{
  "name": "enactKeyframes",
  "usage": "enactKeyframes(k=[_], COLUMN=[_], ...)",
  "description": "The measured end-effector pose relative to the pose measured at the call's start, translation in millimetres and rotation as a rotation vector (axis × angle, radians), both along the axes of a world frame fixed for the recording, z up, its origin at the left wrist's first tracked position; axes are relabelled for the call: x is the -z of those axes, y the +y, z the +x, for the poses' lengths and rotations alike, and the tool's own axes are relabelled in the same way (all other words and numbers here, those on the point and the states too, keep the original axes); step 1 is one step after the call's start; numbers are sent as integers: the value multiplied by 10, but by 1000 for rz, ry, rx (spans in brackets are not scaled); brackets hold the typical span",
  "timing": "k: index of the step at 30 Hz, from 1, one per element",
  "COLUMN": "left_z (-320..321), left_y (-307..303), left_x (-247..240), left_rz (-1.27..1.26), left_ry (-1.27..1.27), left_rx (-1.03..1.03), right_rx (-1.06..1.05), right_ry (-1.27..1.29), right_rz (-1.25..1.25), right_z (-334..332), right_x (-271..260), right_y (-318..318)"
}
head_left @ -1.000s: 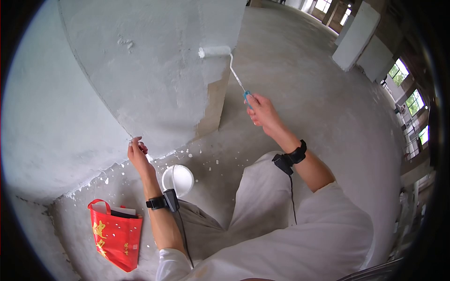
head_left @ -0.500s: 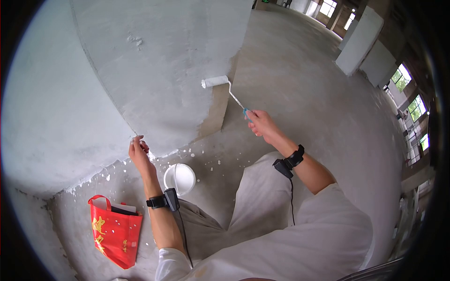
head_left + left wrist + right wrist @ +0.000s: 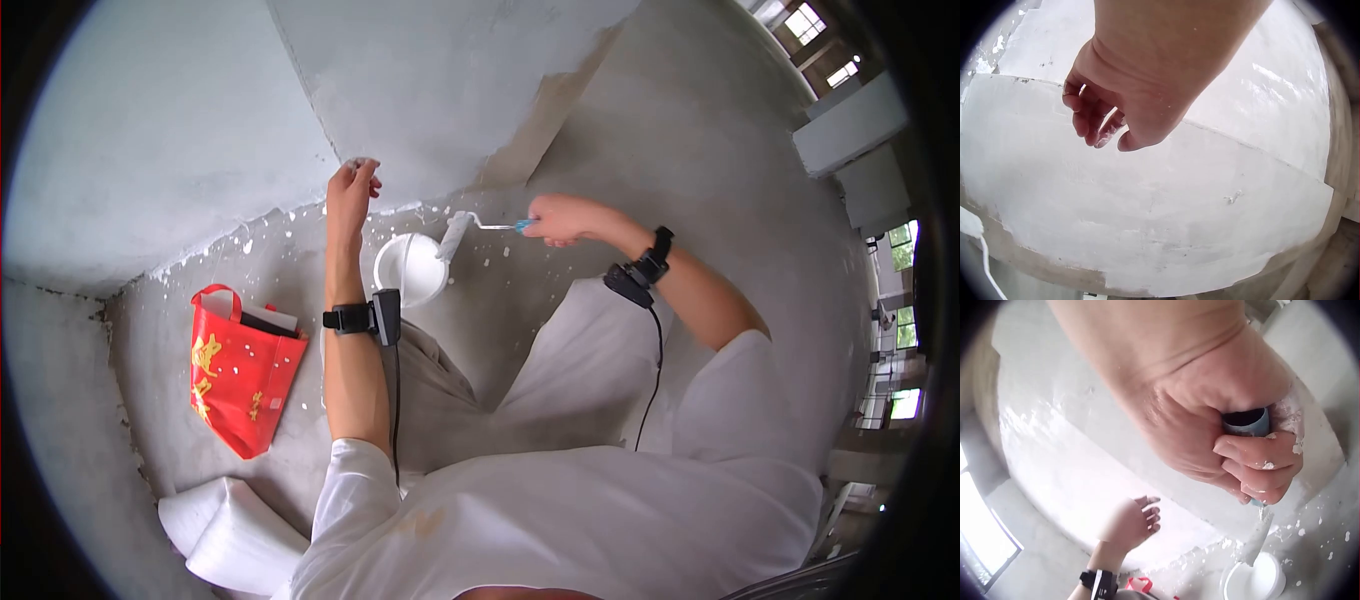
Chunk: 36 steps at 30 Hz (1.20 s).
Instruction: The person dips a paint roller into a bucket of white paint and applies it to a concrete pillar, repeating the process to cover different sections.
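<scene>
My right hand (image 3: 570,220) grips the blue handle (image 3: 524,227) of a paint roller. The white roller head (image 3: 454,237) is at the right rim of a white bucket (image 3: 428,272) on the floor. In the right wrist view, my fingers (image 3: 1260,464) are curled round the handle (image 3: 1247,422), with the roller head (image 3: 1256,540) over the bucket's edge. My left hand (image 3: 352,195) is in front of the wall, its fingers loosely bent; in the left wrist view this hand (image 3: 1116,100) holds nothing. Whether it touches the wall is unclear.
Pale painted walls (image 3: 190,130) meet at a corner line, with a bare brown strip (image 3: 540,125) along one edge. A red bag (image 3: 240,375) stands on the paint-spotted floor, left of my left arm. Below it lies a whitish folded thing (image 3: 235,535). Pillars and windows are at far right.
The roller has come off the wall and down to the bucket with my right hand. The head view has shifted, and a whitish folded thing shows at the lower left.
</scene>
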<state>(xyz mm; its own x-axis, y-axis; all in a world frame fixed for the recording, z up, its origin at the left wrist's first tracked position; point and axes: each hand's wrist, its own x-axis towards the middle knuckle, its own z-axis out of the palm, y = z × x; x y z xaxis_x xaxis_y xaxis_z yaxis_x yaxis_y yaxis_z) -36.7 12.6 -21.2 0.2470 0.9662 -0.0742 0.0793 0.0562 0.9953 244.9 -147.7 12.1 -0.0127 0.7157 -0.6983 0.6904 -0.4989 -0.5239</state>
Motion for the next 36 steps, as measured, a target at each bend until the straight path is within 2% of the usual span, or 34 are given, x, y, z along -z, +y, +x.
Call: enactKeyframes(k=[2,3,5,8,12,15,19,22,24,26,28,30,31,33,34,36], left_z=[-13,-17,-32,-19,-23,-12,1,-4,-1,-7,-7,-1,-1,6,7,19], left_y=[-13,-14,19,-7,-13,-8,-16,-20,-6,-10,-15,-13,-10,-7,-8,-16], left_x=[-33,-47,7,-41,-49,-59,-84,-73,-79,-62,-73,-86,-83,-88,-90,-117], left_rz=[-16,-5,15,24,8,5,7,16,21,19,16,16,10,7,5,2], left_ry=[1,-7,13,-11,28,33,23,24,21,21,25,24,24,22,3,-16], left_rx=[14,13,29,26,18,8,11,15,23,19,18,16,14,12,12,16], right_rx=[-147,-149,-378,-493,-348,-260,-414,-436,-436,-485,-537,-502,-501,-638,-637,-576], right_ry=[-99,-90,-267,-313,-274,-270,-375,-390,-410,-422,-433,-381,-384,-367,-369,-340], right_rz=[-15,-23,-52,-158,-201,-45,-53,8,271,307,341,51,51,207,208,387], right_z=[-252,-367,-570,-811,-1093,-1205,-1349,-1373,-1312,-1242,-1210,-1203,-1180,-1109,-1073,-1021], right_x=[175,278,559,973,1481,1749,1923,1974,2042,2029,1802,1311,1149,944,959,1009], right_y=[186,282,482,724,858,827,865,779,699,670,626,563,508,382,333,256])
